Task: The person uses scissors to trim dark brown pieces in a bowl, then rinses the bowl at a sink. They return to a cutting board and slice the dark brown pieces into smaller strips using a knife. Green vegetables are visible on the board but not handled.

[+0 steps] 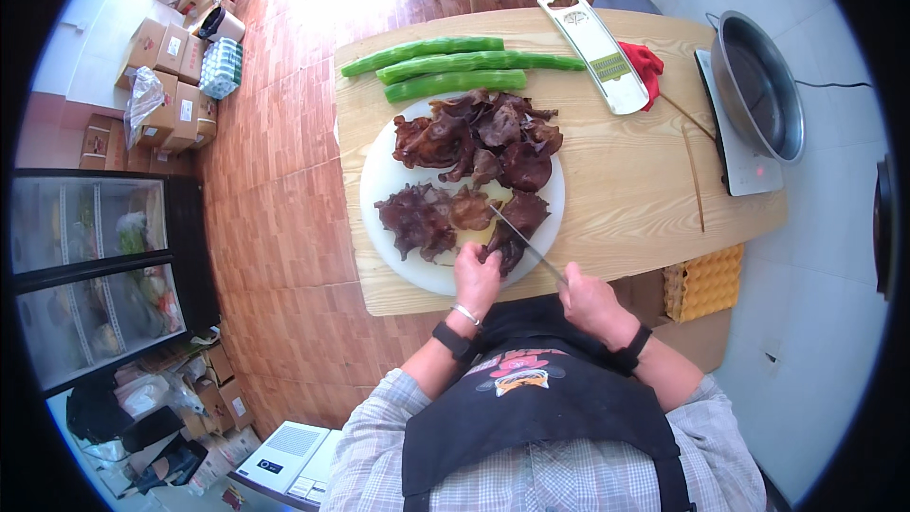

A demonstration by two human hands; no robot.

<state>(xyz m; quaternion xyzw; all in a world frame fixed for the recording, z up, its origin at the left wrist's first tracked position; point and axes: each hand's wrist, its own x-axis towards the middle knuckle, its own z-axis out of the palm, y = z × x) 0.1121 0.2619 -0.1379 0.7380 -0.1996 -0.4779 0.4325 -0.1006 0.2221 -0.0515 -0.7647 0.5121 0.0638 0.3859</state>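
Dark brown wood ear mushrooms lie in two groups on a round white cutting board point(379, 245). The larger heap point(474, 137) is on its far half, the smaller pieces point(422, 218) on its near half. At the near edge, the fingers of my left hand point(477, 275) are closed on a wood ear mushroom point(519, 220). My right hand point(592, 305) is wrapped round the handle of a knife point(533, 246). The blade points up and left, over that mushroom, its tip between it and a lighter brown piece. My palm hides most of the handle.
Several long peeled green stems point(455, 62) lie beyond the board. Right of them are a white slicer point(602, 57), a red cloth point(643, 74) and thin wooden sticks point(695, 180). A metal pan point(791, 118) sits on a hot plate point(754, 175). Yellow egg trays point(703, 283) stand below the table's near edge.
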